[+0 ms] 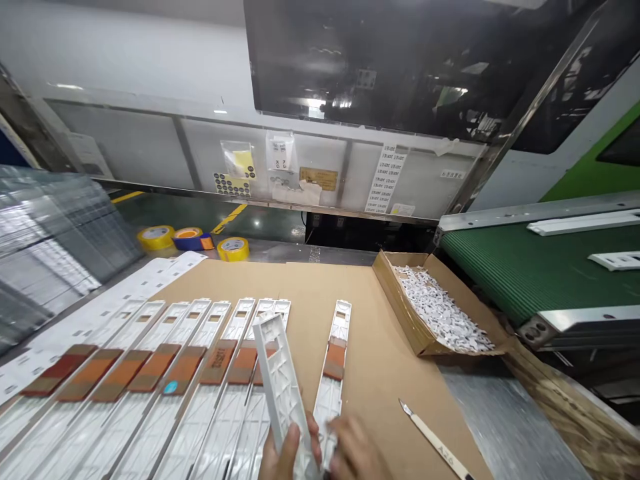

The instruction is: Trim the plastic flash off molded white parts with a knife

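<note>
My left hand point(286, 455) is wrapped round a white molded plastic strip point(280, 377), tilted up off the table, its ribbed side and rectangular cut-outs showing. Close beside its lower end is my right hand point(357, 450), smeared by motion, so its fingers and anything in them cannot be made out. Behind the hands a similar strip point(341, 323) lies on the cardboard with an orange-brown block point(335, 360) across it. To the left, several more white strips point(173, 427) lie in a row with orange and brown blocks point(217, 363) on them. A craft knife point(434, 441) rests to the right.
An open cardboard box point(400, 303) of small white plastic pieces point(440, 310) stands at the right, near a green conveyor point(500, 267) carrying white parts. Rolls of tape point(233, 249) sit at the back edge. Stacked clear-wrapped sheets point(55, 247) stand at left, a machine panel point(320, 153) behind.
</note>
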